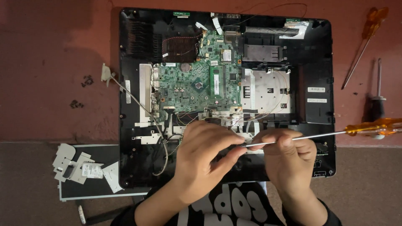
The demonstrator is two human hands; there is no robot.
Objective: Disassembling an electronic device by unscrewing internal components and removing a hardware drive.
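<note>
Both grips, left hand (205, 157) and right hand (287, 155), pinch the screwdriver (322, 134) shaft above the chassis (318, 83).

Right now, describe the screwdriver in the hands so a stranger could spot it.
Start at the opened black computer case. Across its lower right edge lies a long screwdriver, gripped by the right hand. Unlike the two lying on the red surface, its orange handle points right.

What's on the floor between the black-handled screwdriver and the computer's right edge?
Nothing: in the head view the red floor between the black-handled screwdriver and the opened computer is bare, apart from small dark specks.
</note>
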